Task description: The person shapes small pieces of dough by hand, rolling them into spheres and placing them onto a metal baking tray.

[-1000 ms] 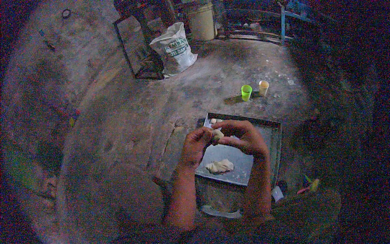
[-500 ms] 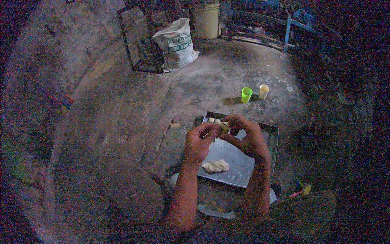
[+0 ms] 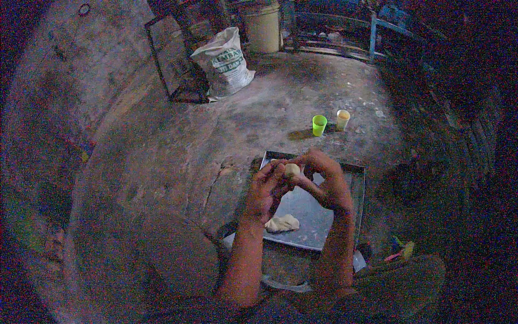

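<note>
Worn grey floor (image 3: 151,156) runs through a dim room, blotched with stains and palest toward the far side, as I look on. At the near side lies a shallow metal tray (image 3: 310,216), partly covered from view by a person's forearms. Far to the left stands a dark frame (image 3: 159,59), with a white sack (image 3: 229,67) bearing green print just to its right; a cream bucket (image 3: 261,29) stands farther off, behind the sack. Two bare hands come together over the tray's far left part: the left hand (image 3: 264,191) with fingers curled in, the right hand (image 3: 327,182) arched, its thumb and forefinger spread. One pale, dough-like lump (image 3: 283,223), creased and uneven, rests on the tray's near left part. Beyond the tray, a bright green cup (image 3: 319,126) and, just to its right, a pale cup (image 3: 342,121) stand upright. Smallest is a rounded pale ball (image 3: 292,171), pinched in the left fingertips above the tray; whether the right hand grips it too, I cannot tell.
</note>
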Tool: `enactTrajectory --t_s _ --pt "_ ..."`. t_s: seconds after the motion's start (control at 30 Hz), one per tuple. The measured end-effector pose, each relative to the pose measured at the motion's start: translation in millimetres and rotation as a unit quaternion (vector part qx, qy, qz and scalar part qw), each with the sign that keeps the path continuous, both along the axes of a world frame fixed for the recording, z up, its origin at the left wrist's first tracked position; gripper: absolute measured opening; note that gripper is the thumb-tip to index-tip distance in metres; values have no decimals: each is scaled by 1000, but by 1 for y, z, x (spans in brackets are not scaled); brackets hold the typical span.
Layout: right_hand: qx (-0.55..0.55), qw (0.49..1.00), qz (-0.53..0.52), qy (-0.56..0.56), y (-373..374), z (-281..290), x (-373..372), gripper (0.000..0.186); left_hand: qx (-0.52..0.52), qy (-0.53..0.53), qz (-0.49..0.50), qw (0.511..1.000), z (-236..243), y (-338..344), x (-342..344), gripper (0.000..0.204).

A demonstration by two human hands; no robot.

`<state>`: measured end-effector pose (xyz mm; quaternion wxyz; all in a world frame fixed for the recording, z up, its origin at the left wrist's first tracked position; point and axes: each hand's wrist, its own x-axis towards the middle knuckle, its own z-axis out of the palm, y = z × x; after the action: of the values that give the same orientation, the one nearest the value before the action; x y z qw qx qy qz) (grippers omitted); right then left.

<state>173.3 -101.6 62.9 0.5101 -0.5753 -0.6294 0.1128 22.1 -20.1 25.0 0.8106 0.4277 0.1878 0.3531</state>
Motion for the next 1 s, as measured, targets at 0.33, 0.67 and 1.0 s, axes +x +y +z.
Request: enactTrajectory --t_s 0.33,0.67,1.0 --pt "-52 993 -93 -59 10 1 7 30 188 131 106 968 -6 23 21 35" --pt "-39 993 -102 54 6 3 10 29 226 -1 93 970 -29 26 40 35" --pt "-39 986 -65 148 8 0 8 15 239 8 81 968 -6 20 36 31"
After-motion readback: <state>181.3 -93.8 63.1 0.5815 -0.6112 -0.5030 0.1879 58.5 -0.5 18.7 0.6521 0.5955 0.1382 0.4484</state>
